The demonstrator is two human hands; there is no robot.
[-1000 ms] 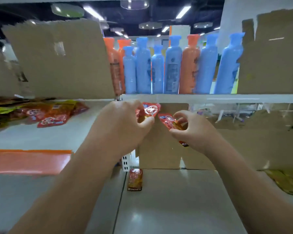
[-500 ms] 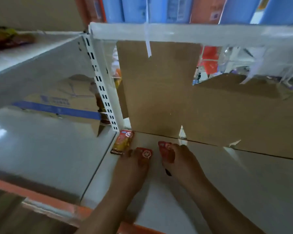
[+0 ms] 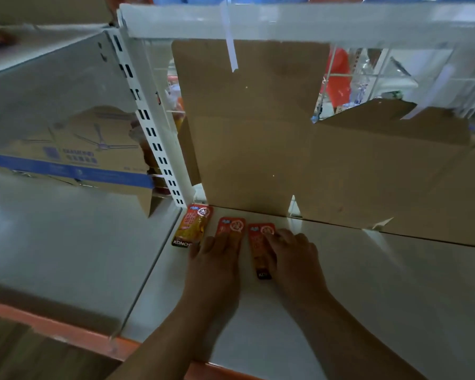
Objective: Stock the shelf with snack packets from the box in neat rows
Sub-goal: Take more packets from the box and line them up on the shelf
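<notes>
Three snack packets (image 3: 231,229) side by side on shelf (image 3: 368,297), before cardboard (image 3: 258,133)

Bare left hand (image 3: 217,256) and bare right hand (image 3: 294,259), uncovered wrists. Left forearm bare right down to frame edge near 7 o'clock, right forearm same near 5 o'clock. Both slim, dimly lit. Finger detail blurred, can't resolve nails.
</notes>
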